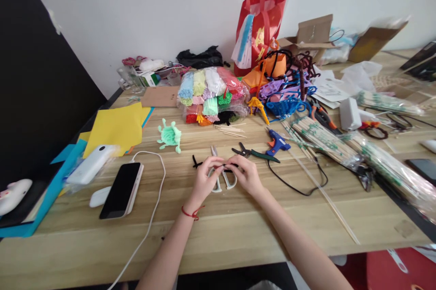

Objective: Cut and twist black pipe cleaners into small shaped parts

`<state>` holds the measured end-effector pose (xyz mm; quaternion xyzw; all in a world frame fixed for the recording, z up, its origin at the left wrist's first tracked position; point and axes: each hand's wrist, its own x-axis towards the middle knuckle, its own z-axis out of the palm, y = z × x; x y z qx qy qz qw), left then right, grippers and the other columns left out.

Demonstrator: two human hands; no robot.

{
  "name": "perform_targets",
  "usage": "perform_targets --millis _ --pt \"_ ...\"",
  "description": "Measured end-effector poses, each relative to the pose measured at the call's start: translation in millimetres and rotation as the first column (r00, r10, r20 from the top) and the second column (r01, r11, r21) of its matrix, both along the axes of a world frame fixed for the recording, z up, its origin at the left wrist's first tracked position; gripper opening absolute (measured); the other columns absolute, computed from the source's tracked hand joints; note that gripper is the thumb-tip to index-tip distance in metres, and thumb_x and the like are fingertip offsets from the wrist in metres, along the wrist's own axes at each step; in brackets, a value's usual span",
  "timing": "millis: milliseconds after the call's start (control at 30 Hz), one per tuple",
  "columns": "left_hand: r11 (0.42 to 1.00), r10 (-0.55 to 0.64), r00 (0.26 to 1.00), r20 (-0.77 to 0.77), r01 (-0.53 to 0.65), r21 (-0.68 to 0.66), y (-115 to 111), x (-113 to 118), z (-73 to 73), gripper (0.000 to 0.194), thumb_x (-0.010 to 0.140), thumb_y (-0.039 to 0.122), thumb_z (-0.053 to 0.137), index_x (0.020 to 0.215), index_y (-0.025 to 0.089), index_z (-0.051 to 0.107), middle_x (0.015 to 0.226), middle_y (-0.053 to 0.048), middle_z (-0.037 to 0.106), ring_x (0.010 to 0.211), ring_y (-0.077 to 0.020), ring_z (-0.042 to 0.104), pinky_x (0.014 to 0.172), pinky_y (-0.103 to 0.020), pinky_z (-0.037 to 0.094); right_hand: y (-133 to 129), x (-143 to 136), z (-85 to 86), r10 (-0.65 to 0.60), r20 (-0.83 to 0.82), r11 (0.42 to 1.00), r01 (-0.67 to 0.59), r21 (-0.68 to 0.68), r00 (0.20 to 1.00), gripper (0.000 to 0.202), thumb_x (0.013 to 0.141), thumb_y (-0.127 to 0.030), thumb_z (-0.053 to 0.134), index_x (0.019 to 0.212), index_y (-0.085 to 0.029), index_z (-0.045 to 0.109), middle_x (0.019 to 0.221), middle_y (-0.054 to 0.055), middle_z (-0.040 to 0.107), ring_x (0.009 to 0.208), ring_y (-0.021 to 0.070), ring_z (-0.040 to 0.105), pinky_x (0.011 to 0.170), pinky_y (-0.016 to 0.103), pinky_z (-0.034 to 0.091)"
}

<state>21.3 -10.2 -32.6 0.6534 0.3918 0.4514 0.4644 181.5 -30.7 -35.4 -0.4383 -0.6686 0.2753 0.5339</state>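
My left hand (pixel 207 174) and my right hand (pixel 245 172) meet at the middle of the table, thumbs and fingertips pinched. A short dark piece that looks like a black pipe cleaner (pixel 227 165) runs between them, mostly covered by the fingers. White-handled scissors (pixel 218 185) lie beneath my hands, blades pointing away from me. Left of them is another black pipe cleaner piece (pixel 195 162). Dark green-handled pliers (pixel 260 154) rest just beyond my right hand. A light green fuzzy turtle-like figure (pixel 170 136) stands farther to the left.
A blue glue gun (pixel 277 142) trails a black cord. Bagged coloured pipe cleaners (pixel 211 94) and a red bag (pixel 260 31) stand behind. Packs of wooden sticks (pixel 323 140) fill the right side. A phone (pixel 121 190), white cable (pixel 160 190) and yellow sheets (pixel 114 128) lie left.
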Motion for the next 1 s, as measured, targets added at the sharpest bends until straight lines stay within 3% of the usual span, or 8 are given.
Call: perform_targets --millis 333,700,867,1000 --pt "0.980 0.152 0.987 -0.047 -0.144 0.136 6 -3 -4.4 0.013 0.081 0.027 0.060 0.089 0.018 0.062 0.088 -0.005 0.067 0.082 -0.0159 0.063 0.078 -0.028 0.049 3 -2 -1.5 -0.043 0.033 0.999 0.043 -0.022 0.999 0.015 0.083 -0.030 0.058 0.094 -0.024 0.066 0.089 0.007 0.066 0.087 0.0221 0.061 0.080 0.036 0.048" --pt "0.961 0.142 0.964 -0.224 -0.081 0.263 2 -4 0.7 0.013 0.080 0.026 0.060 0.090 0.019 0.064 0.089 -0.006 0.068 0.083 -0.0175 0.063 0.079 -0.030 0.048 -2 -6 -2.2 -0.115 0.127 0.993 0.115 0.002 0.985 0.012 0.085 -0.025 0.054 0.088 -0.021 0.065 0.083 0.007 0.061 0.073 0.0182 0.058 0.067 0.030 0.048" --pt "0.935 0.151 0.966 -0.211 -0.071 0.348 -1 2 -2.7 0.007 0.081 0.021 0.059 0.085 0.018 0.065 0.087 -0.006 0.070 0.082 -0.0163 0.064 0.078 -0.029 0.050 -5 -12 -5.8 -0.223 0.056 0.971 0.227 -0.070 0.973 0.012 0.082 -0.026 0.057 0.073 -0.018 0.061 0.068 0.003 0.056 0.057 0.0127 0.048 0.055 0.026 0.041" --pt "0.924 0.143 0.974 -0.174 -0.068 0.377 0 3 -4.2 0.006 0.080 0.021 0.060 0.081 0.017 0.065 0.084 -0.005 0.070 0.080 -0.0157 0.065 0.076 -0.029 0.051 -4 -17 -13.3 -0.269 -0.104 0.944 0.241 -0.225 0.958 0.016 0.080 -0.031 0.058 0.074 -0.017 0.061 0.065 0.002 0.058 0.054 0.0118 0.048 0.052 0.024 0.040"
